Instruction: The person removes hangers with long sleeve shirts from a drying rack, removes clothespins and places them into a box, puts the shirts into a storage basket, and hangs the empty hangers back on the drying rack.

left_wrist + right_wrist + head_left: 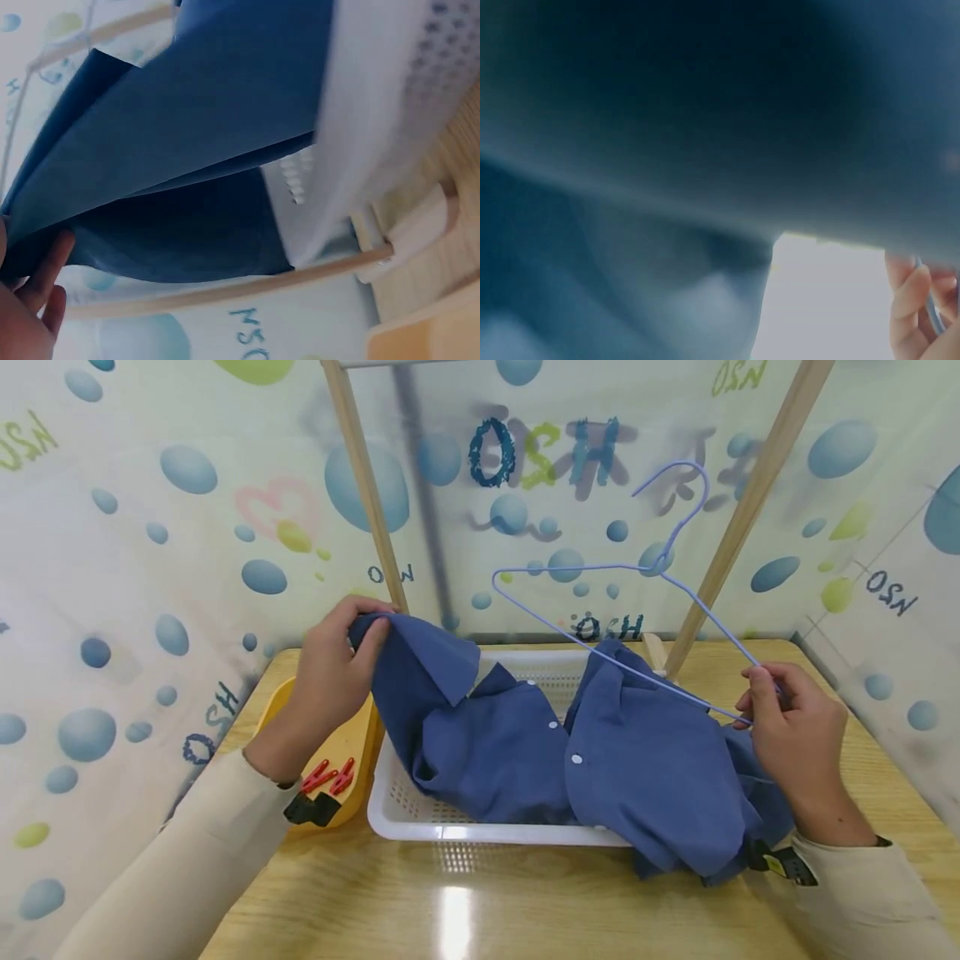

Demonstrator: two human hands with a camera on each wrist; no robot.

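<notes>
A dark blue shirt [495, 752] with white buttons lies across a white plastic basket [397, 822], part of it hanging over the basket's front right. My left hand [337, 656] pinches the shirt near its collar and lifts that part above the basket. In the left wrist view the raised cloth [187, 112] spreads out from the fingers. At the right, my right hand [798, 735] grips one end of a light purple clothes hanger [577, 567], its hook up. The hanger's lower bar passes over the shirt. Blurred cloth fills most of the right wrist view.
To the left of the basket stands a yellow tray [360, 735] with red clothespins [330, 777]. A wooden rack's posts [738, 518] rise behind the basket. All stand on a wooden table [360, 893] before a patterned curtain [187, 527].
</notes>
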